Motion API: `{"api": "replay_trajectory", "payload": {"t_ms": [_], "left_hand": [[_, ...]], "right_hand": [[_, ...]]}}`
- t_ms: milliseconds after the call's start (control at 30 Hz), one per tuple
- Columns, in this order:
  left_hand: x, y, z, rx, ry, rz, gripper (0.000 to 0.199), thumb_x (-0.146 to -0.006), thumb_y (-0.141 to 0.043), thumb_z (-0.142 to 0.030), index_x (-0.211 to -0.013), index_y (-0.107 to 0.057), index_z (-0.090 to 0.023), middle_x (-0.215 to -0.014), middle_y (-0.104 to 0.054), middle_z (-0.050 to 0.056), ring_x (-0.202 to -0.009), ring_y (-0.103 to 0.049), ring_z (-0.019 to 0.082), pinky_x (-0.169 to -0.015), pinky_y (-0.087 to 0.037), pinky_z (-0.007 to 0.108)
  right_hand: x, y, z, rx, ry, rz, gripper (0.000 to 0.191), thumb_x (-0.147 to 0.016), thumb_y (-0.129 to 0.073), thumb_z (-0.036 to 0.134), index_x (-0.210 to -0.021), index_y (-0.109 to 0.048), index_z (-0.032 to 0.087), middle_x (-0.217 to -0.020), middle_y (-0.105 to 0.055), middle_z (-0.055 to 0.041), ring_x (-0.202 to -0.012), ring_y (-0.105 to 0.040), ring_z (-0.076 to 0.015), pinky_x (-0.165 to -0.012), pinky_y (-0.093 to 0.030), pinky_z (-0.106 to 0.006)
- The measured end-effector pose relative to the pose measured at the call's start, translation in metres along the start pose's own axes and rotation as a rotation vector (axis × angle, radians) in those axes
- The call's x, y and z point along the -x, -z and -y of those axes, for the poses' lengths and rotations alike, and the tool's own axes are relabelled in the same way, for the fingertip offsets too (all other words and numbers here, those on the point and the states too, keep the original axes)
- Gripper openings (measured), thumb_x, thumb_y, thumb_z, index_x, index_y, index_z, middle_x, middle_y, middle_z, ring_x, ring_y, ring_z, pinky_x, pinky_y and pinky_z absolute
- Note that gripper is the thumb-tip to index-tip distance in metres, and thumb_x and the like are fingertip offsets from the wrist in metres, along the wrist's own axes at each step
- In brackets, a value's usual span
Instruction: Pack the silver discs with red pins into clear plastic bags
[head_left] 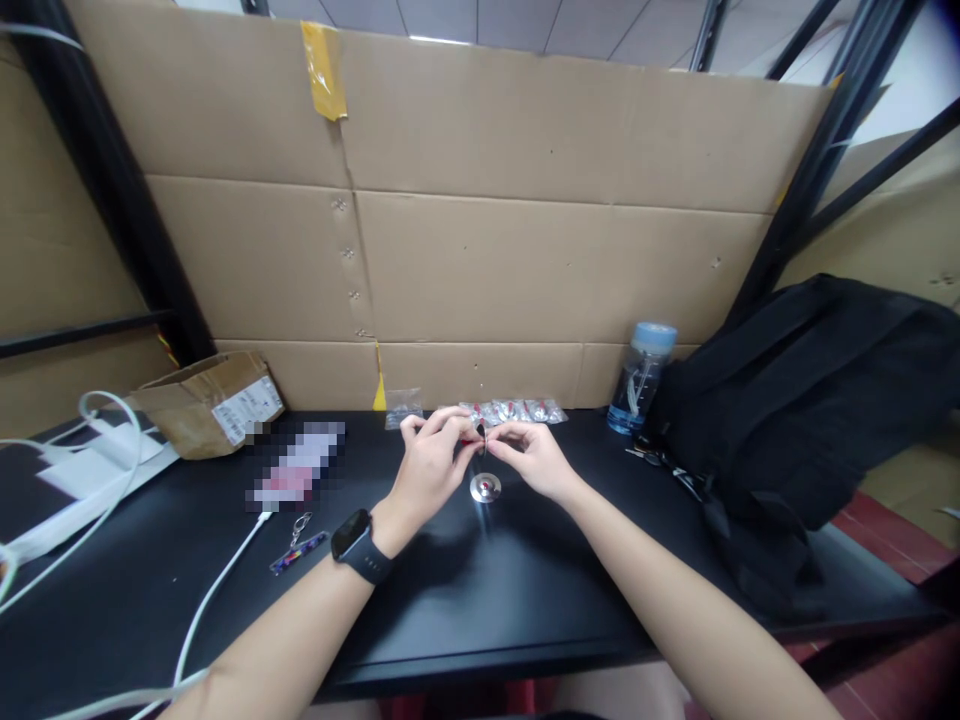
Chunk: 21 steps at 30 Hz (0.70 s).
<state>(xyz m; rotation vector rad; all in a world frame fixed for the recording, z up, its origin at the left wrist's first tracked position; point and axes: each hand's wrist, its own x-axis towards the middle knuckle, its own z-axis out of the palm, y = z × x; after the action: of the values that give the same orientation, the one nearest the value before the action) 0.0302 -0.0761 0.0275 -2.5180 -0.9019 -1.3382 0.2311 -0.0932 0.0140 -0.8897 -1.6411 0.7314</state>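
Note:
A small thin disc-like piece [483,437] is pinched between the fingertips of both hands, just above the black table. It shows nearly edge-on, and the fingers cover much of it, so its kind is unclear. My left hand [429,458], with a dark watch on the wrist, grips it from the left, while my right hand [534,458] closes on it from the right. Right below them a round silver metal disc [485,488] with a red centre lies flat. Behind the fingers lie several clear plastic packets [541,411] with shiny and red contents.
At the left are a torn brown package [206,400], a blurred-out flat item [296,468], a colourful keychain [298,550] and white cables [202,610]. A water bottle [640,385] and a black backpack [810,400] stand right. Cardboard [480,250] walls the back.

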Motion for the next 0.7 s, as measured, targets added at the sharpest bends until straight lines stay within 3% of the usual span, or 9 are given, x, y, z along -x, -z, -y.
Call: {"api": "replay_trajectory", "payload": {"t_ms": [267, 500, 600, 700], "left_hand": [[0.0, 0.002, 0.002, -0.034, -0.052, 0.05, 0.011, -0.102, -0.054, -0.024, -0.095, -0.063, -0.025, -0.107, -0.076, 0.005, -0.122, -0.062, 0.025, -0.096, -0.028, 0.046], [-0.003, 0.001, 0.003, 0.042, -0.012, 0.041, 0.005, -0.098, -0.06, -0.029, -0.1, -0.061, -0.025, -0.108, -0.075, 0.004, -0.119, -0.063, 0.026, -0.097, -0.03, 0.044], [-0.006, 0.005, 0.005, 0.131, 0.095, 0.039, 0.014, -0.099, -0.056, -0.033, -0.109, -0.058, -0.024, -0.114, -0.072, 0.006, -0.114, -0.064, 0.025, -0.097, -0.034, 0.042], [-0.007, 0.008, 0.008, 0.199, 0.09, 0.146, 0.037, -0.092, -0.064, -0.041, -0.125, -0.055, -0.027, -0.136, -0.063, 0.009, -0.127, -0.056, 0.028, -0.102, -0.036, 0.045]], "right_hand": [[0.003, 0.002, 0.008, 0.409, 0.263, 0.01, 0.011, -0.093, -0.064, 0.026, -0.091, -0.075, 0.024, -0.111, -0.076, -0.0088, -0.107, -0.07, -0.0263, -0.099, -0.051, -0.047], [0.003, 0.002, 0.015, 0.457, 0.35, -0.046, 0.009, -0.086, -0.065, 0.017, -0.084, -0.071, 0.024, -0.115, -0.068, -0.0089, -0.113, -0.064, -0.0253, -0.101, -0.049, -0.044], [0.003, 0.004, 0.014, 0.51, 0.366, -0.056, 0.008, -0.084, -0.067, 0.017, -0.081, -0.07, 0.024, -0.117, -0.066, -0.0086, -0.115, -0.061, -0.0266, -0.103, -0.047, -0.046], [0.003, 0.006, 0.011, 0.559, 0.376, -0.026, 0.008, -0.084, -0.068, 0.017, -0.082, -0.071, 0.024, -0.121, -0.064, -0.0085, -0.117, -0.06, -0.0277, -0.105, -0.045, -0.049]]}}
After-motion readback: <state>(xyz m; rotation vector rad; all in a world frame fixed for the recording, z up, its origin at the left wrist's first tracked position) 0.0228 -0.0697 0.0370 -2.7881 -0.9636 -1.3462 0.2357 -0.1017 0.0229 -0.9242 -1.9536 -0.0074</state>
